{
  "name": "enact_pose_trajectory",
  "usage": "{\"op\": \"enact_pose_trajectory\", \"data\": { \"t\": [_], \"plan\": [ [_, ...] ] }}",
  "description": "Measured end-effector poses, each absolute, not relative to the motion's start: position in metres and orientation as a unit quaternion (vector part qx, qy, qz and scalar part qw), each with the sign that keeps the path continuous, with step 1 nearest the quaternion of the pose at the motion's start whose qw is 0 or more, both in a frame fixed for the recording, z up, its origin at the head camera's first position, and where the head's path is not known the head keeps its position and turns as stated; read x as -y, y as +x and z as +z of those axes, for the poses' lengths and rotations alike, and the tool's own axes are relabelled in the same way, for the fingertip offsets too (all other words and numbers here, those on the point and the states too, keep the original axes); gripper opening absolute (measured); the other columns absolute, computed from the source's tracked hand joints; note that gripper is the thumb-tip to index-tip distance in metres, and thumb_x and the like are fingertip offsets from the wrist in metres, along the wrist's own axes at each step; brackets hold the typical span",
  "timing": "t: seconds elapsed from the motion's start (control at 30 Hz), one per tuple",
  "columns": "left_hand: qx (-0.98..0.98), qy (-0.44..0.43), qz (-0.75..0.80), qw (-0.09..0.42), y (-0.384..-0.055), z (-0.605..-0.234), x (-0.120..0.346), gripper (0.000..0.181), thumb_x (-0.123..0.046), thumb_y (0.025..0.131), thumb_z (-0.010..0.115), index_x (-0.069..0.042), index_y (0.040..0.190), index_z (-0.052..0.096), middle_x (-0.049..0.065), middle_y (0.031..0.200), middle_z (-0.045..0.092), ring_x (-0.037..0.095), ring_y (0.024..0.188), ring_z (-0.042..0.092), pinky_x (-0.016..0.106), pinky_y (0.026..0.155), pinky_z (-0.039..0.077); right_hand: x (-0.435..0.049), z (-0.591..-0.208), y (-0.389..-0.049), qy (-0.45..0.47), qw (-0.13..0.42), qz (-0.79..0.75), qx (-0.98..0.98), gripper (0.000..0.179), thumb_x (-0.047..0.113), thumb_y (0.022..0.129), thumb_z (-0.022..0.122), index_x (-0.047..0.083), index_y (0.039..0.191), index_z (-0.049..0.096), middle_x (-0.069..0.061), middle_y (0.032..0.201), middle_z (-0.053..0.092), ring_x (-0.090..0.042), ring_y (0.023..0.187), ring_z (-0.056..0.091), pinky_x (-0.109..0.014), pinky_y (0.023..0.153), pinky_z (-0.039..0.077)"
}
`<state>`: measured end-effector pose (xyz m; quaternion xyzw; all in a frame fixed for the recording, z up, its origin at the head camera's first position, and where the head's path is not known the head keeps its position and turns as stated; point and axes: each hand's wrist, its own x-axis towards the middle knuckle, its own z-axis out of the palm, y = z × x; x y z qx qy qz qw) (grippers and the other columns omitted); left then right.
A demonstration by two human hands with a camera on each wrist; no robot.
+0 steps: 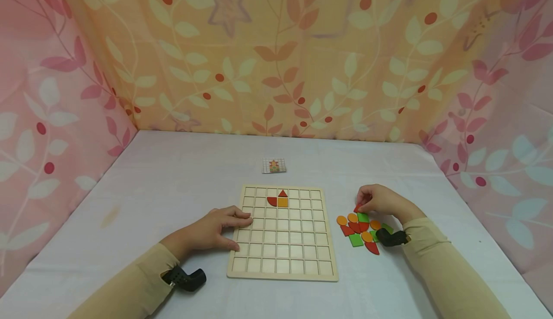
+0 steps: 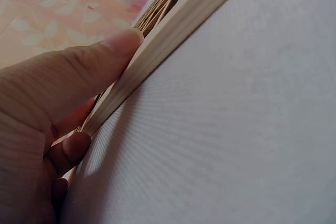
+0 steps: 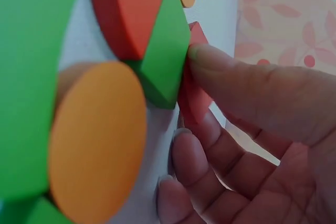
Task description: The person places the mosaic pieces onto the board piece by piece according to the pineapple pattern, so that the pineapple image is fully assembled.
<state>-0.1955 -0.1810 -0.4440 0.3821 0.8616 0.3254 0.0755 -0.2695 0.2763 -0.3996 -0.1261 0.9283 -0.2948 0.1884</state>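
Note:
My left hand (image 1: 207,229) rests on the left edge of the wooden grid board (image 1: 282,252), fingers and thumb fairly straight. In the left wrist view the thumb touches the board's rim. Near the top of the grid lie a red triangle (image 1: 282,194), a red quarter circle (image 1: 271,201) and an orange square (image 1: 282,203). To the right of the board, my right hand (image 1: 384,202) pinches a red piece (image 3: 196,100) between thumb and fingers, its shape partly hidden. Right beside that piece is a green square (image 1: 363,218) in the pile.
Several loose red, green and orange pieces lie in the pile, among them an orange circle (image 1: 342,220) and a green square (image 1: 356,240). A small pattern card (image 1: 274,165) lies behind the board. Patterned curtains (image 1: 276,69) enclose the white-covered table (image 1: 181,165).

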Motion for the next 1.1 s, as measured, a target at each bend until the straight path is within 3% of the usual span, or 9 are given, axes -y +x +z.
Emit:
{"op": "enact_pose_trajectory", "data": {
  "t": [0.5,0.8,1.1],
  "plan": [
    [-0.861,0.381,0.327,0.079,-0.195,-0.442,0.180,0.068,-0.047,0.071,0.072,-0.017,0.130,0.053,-0.006,0.131,0.045,0.017,0.125,0.037,0.043,0.090,0.027,-0.275,-0.397,-0.267,-0.120,0.212,-0.275,-0.930,0.014,0.018,0.078,0.072,0.008,0.075,0.062,-0.001,0.071,0.060,-0.018,0.071,0.048,-0.032,0.065,0.037],
    [-0.861,0.377,0.330,0.083,-0.195,-0.442,0.180,0.069,-0.047,0.071,0.072,-0.017,0.130,0.053,-0.006,0.131,0.045,0.017,0.126,0.037,0.044,0.091,0.027,-0.259,-0.387,-0.270,-0.131,0.192,-0.277,-0.932,0.014,0.019,0.081,0.069,0.010,0.077,0.059,-0.002,0.077,0.065,-0.018,0.071,0.050,-0.031,0.066,0.038],
    [-0.858,0.382,0.336,0.080,-0.196,-0.444,0.181,0.068,-0.046,0.071,0.072,-0.017,0.129,0.054,-0.006,0.130,0.046,0.019,0.126,0.038,0.045,0.092,0.027,-0.235,-0.381,-0.271,-0.171,0.164,-0.277,-0.931,0.005,0.018,0.081,0.068,0.014,0.079,0.067,0.000,0.075,0.062,-0.017,0.075,0.050,-0.033,0.072,0.038]
  ]
}}
